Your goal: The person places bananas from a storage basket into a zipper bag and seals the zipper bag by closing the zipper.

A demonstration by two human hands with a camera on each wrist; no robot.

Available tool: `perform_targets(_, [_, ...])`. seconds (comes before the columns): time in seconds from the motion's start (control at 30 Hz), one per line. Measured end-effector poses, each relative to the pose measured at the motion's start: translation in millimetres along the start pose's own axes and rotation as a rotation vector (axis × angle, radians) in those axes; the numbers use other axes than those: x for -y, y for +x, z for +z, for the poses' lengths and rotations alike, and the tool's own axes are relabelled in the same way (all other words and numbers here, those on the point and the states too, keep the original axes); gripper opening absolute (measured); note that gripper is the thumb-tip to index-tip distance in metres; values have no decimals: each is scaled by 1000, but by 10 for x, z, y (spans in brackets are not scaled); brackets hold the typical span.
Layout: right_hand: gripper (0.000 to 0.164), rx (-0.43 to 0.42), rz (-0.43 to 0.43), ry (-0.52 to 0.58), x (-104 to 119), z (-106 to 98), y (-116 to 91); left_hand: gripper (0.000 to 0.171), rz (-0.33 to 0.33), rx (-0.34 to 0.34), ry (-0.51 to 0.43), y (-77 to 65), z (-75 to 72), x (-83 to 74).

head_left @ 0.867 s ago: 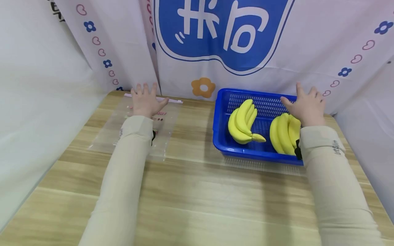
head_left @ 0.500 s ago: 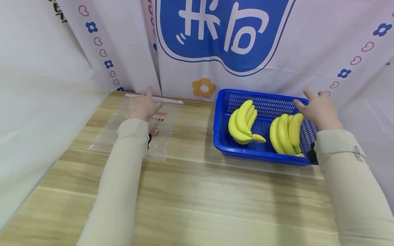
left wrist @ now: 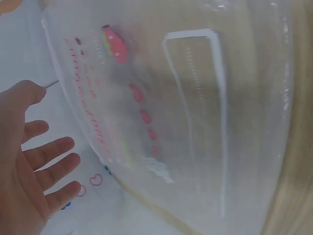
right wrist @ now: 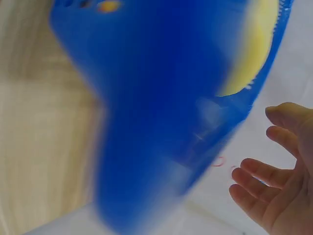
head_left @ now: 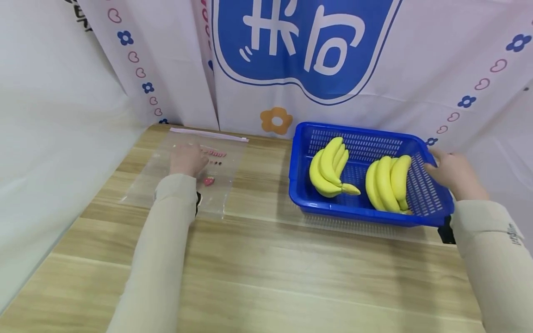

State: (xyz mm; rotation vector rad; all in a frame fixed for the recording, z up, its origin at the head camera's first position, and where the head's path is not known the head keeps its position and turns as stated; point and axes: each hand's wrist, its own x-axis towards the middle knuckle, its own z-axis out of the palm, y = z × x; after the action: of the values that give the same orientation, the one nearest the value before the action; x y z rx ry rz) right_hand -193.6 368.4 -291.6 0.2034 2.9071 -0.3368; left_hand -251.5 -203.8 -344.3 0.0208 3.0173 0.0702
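A clear zip bag [head_left: 225,194] printed with pink letters and a strawberry lies flat at the back left. My left hand [head_left: 188,158] is over its upper part; in the left wrist view its fingers [left wrist: 56,152] are spread and hold nothing. To the right stands a blue plastic basket [head_left: 329,212] with two bunches of yellow bananas: the left bunch [head_left: 329,166] and the right bunch [head_left: 385,182]. My right hand [head_left: 458,175] is at the basket's right end, thumb by the rim. Its fingers [right wrist: 259,171] are loosely bent beside the basket in the right wrist view.
All this is on a wood-grain table [head_left: 283,273]. A white cloth [head_left: 250,108] with a blue emblem and flower prints hangs right behind the bag and basket. White sheets close off both sides, the left sheet [head_left: 54,138] reaching the table's edge.
My right hand has moved right and down, from over the right bananas to the basket's right end. My left hand has come down and slightly left over the bag. Basket and bag keep their places.
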Motion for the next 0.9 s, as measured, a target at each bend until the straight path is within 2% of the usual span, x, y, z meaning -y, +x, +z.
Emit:
perform_targets(0.07, [64,9,-4,-5,-72,57,-2,42,-9,8,-15,-4,51,18])
perform_targets(0.13, [62,16,-18,4,-134,116,3,46,-41,8,-79,-8,94,31])
perform_targets(0.2, [61,4,-46,17,-180,182,15,49,-53,26,-80,-14,127,36])
perform_targets(0.33, [59,-49,-84,41,-227,304,27,50,-65,53,-92,-9,185,50])
perform_targets(0.57, [56,-141,-78,93,-247,449,-2,55,-100,57,-232,16,347,57])
perform_targets(0.63, [56,-169,-76,88,-236,485,-12,54,-98,47,-227,20,395,56])
perform_targets(0.8, [57,-213,-45,40,-189,557,-29,38,-77,33,-212,-3,458,45])
perform_targets(0.9, [57,-219,-38,31,-168,568,-29,41,-68,47,-206,-33,462,32])
